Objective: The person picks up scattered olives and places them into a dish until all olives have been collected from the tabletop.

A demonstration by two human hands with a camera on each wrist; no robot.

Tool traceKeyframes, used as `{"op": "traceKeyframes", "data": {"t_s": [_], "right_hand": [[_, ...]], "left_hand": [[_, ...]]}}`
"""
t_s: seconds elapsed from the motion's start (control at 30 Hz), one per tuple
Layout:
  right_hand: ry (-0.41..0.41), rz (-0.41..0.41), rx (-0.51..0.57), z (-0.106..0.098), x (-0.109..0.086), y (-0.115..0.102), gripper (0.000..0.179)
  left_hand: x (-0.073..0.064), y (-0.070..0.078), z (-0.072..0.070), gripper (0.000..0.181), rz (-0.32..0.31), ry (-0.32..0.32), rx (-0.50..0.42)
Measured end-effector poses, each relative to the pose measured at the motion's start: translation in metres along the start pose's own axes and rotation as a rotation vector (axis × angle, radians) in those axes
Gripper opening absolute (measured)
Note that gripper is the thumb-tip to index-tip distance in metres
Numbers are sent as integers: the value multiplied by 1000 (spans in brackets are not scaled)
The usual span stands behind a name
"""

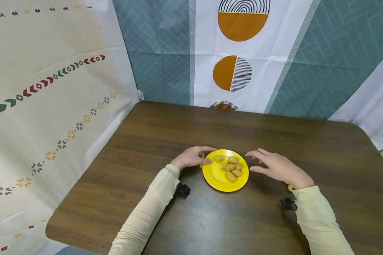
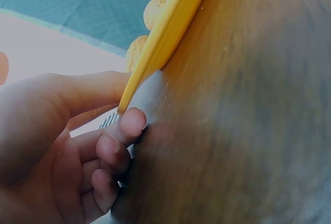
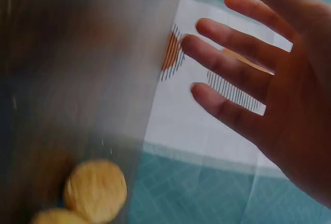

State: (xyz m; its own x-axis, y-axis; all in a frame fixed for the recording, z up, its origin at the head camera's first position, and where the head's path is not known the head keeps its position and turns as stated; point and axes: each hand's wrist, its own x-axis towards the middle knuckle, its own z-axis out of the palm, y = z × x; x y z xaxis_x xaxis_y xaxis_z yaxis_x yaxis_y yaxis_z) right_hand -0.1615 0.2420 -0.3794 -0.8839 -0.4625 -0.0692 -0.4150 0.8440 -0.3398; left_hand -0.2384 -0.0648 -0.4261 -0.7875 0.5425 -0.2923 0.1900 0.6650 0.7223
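Observation:
A round yellow plate (image 1: 216, 179) lies on the table and bears several small, tan-yellow oval lumps (image 1: 230, 167) that look like baby potatoes. My left hand (image 1: 193, 157) holds its left rim. In the left wrist view, the thumb (image 2: 98, 89) is over the rim while curled fingers (image 2: 113, 151) sit under it, close to the wood. Off the plate's right edge hovers my right hand (image 1: 275, 166), its fingers (image 3: 232, 63) spread and holding nothing. More tan lumps (image 3: 95, 190) are on the table by the right wrist, mostly hidden by it in the head view.
The brown wooden table (image 1: 166, 124) has rounded corners. Behind it hangs a teal and white patterned cloth (image 1: 166, 78), and an embroidered cream cloth (image 1: 51, 117) hangs along the left. A black wrist camera (image 1: 183, 190) is strapped under the left forearm, another (image 1: 288, 204) under the right.

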Motion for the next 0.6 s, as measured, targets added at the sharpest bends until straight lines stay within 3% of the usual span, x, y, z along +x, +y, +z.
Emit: {"op": "traceKeyframes", "data": {"t_s": [0.6], "right_hand": [[-266,166,144,-25,-28,47,78]], "left_hand": [[2,0,0,53,1,-2,8]]}}
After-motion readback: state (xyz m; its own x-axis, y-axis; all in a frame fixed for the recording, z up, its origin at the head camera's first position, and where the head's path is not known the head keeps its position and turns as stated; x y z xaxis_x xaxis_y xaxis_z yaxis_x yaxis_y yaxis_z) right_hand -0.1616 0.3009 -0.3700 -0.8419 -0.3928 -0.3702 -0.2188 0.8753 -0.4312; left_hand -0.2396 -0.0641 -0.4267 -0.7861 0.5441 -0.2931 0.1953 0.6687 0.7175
